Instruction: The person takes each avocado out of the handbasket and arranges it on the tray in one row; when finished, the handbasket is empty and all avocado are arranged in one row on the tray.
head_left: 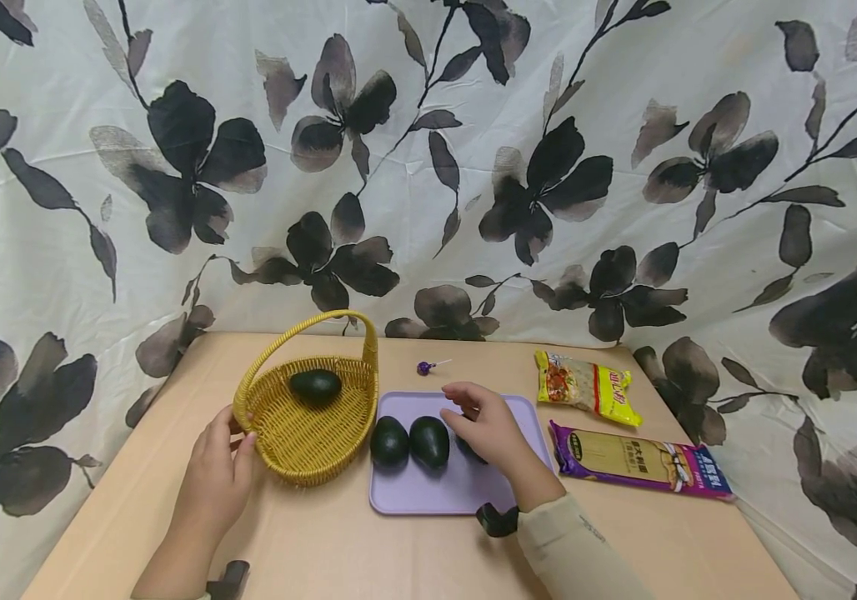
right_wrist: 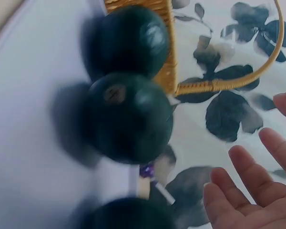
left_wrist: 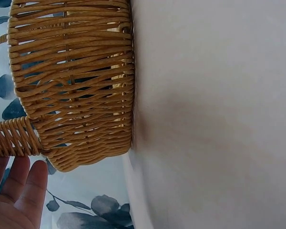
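My left hand (head_left: 216,475) touches the yellow woven basket (head_left: 308,477) at the left foot of its handle. In the left wrist view, straight fingers (left_wrist: 32,186) meet that handle. One dark green avocado (head_left: 315,387) lies in the basket. On the lilac tray (head_left: 428,502) are two avocados side by side, the left avocado (head_left: 389,442) and the middle avocado (head_left: 429,442). A third avocado (head_left: 471,451) is mostly hidden under my right hand (head_left: 490,427). That hand hovers over the tray, holding nothing; the right wrist view shows its fingers (right_wrist: 248,167) spread, apart from the avocados.
Behind the tray lies a purple lollipop (head_left: 425,367) with a white stick. To the right are a yellow snack bag (head_left: 586,387) and a long purple noodle packet (head_left: 638,460). A floral cloth (head_left: 428,183) hangs along the table's back edge.
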The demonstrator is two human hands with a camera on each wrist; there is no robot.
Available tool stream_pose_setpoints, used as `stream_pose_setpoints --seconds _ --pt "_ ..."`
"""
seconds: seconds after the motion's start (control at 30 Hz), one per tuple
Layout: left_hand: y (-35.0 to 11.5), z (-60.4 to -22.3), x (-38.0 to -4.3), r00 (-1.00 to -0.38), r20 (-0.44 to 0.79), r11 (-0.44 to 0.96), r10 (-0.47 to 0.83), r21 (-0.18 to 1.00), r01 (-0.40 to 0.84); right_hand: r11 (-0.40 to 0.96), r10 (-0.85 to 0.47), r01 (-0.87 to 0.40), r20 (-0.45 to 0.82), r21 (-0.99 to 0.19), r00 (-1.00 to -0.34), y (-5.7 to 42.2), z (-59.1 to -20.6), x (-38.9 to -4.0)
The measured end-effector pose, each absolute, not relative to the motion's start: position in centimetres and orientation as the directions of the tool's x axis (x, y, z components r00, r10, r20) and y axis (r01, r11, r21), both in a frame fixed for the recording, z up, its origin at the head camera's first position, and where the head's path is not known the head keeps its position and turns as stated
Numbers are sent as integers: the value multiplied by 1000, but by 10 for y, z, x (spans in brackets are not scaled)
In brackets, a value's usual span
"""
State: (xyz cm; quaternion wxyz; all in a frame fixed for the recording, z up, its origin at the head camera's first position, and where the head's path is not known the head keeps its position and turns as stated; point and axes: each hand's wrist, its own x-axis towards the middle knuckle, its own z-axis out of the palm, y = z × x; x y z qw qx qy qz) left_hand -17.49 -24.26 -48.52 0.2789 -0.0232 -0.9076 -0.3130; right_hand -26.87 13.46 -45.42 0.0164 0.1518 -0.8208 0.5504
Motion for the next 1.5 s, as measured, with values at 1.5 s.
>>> stream_pose_setpoints --seconds 1.5 --pt "-244 -486 -175 -849 514 798 -123 560 224 470 -557 -369 55 -802 -829 12 -429 -306"
